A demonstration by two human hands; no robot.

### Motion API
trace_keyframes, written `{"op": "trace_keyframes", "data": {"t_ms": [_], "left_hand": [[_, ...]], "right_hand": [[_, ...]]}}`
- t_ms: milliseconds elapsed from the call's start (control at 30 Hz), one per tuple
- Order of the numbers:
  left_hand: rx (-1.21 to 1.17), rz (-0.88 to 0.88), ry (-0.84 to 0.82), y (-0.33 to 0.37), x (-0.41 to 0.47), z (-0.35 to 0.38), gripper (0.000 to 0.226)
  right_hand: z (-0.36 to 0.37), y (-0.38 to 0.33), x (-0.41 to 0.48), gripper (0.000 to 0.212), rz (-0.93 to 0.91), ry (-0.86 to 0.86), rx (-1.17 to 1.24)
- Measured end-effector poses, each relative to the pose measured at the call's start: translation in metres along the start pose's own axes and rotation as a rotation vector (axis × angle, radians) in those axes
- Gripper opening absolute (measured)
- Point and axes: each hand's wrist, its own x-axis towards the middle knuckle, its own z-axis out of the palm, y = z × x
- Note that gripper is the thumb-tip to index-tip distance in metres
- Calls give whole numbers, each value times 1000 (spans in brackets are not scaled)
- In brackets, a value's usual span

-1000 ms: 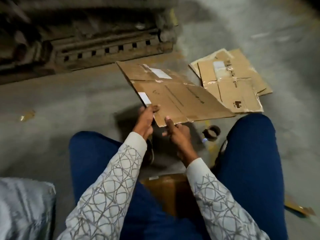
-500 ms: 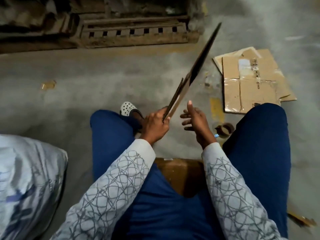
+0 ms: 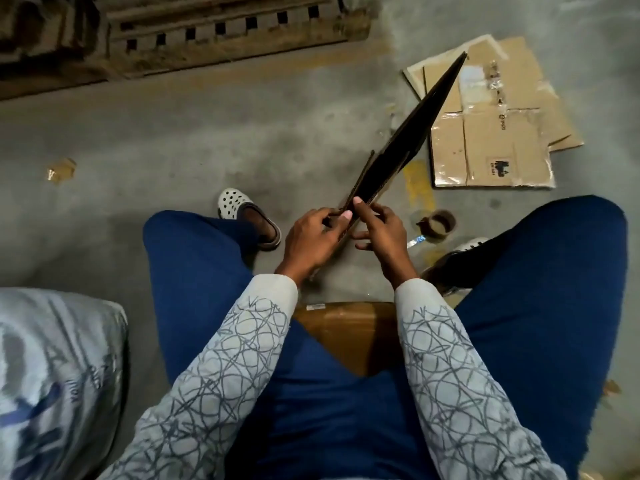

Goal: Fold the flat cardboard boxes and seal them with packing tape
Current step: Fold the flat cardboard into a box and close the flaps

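Note:
A flattened cardboard box stands on edge between my knees, seen almost edge-on and slightly spread, its inside dark. My left hand pinches its near left layer with thumb and fingers. My right hand grips the near right layer, thumb up against the edge. Beside my right knee a roll of brown packing tape lies on the floor. A stack of flat cardboard boxes lies on the floor at the right, behind the held box.
I sit on a brown taped box, knees in blue trousers spread wide. A wooden pallet runs along the top. A grey sack sits at the lower left. Small cardboard scraps lie on the concrete floor.
The box went from lying flat and face-up to standing edge-on. My right hand, off the box half a second ago, now grips its near edge next to my left hand.

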Motion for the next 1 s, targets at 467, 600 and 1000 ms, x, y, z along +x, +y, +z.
{"op": "trace_keyframes", "data": {"t_ms": [467, 600, 1000], "left_hand": [[232, -217, 292, -3, 7, -16, 35], [-76, -361, 517, -17, 21, -32, 32], [-179, -436, 545, -29, 39, -51, 32]], "right_hand": [[-3, 0, 4, 8, 117, 45, -10], [-6, -4, -12, 11, 120, 77, 138], [16, 11, -43, 27, 348, 62, 620]]}}
